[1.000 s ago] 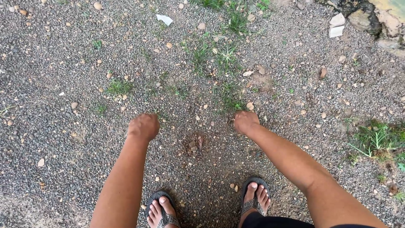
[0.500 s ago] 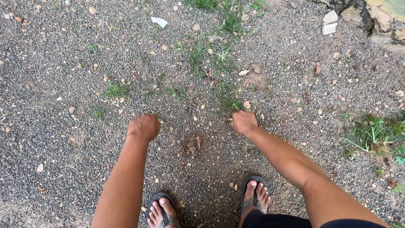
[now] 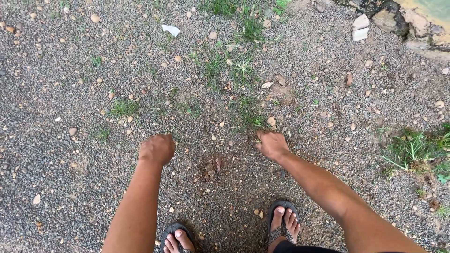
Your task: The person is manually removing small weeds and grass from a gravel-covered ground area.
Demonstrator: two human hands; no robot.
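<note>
Shifted since earlier: right hand (image 3: 273,144) lower, fingers now pinching at a weed sprig (image 3: 257,140) in the gravel ground (image 3: 70,84), mid-frame. Left hand (image 3: 157,149) fisted, contents can't tell. Best to grip low at the roots, pull straight up.

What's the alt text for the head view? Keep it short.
Looking down, a person's left hand and right hand reach low over gravel ground, fingers curled. Sandalled feet show below, grass tufts and pebbles ahead.
</note>
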